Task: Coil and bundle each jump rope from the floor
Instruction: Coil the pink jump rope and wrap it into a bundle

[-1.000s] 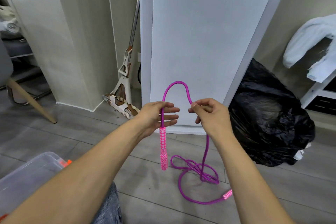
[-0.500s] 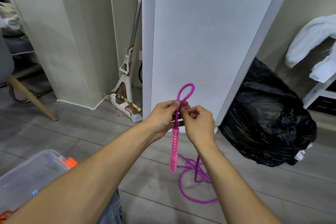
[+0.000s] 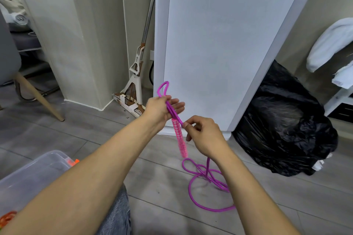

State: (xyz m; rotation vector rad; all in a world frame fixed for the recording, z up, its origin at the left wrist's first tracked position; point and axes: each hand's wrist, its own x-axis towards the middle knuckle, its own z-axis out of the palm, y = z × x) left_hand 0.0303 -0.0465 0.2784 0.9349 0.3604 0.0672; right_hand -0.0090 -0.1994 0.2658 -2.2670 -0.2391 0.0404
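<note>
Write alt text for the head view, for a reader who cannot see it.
The left hand holds a folded loop of purple rope, its pink handle hanging below, while the right hand pinches the next stretch. The rest lies tangled on the grey floor, by a white cabinet and a black bag.

One wide-angle camera, worn on the person's head, looked forward and down over the near grey plank floor (image 3: pixel 76 135) toward the far glossy white cabinet panel (image 3: pixel 219 53).
</note>
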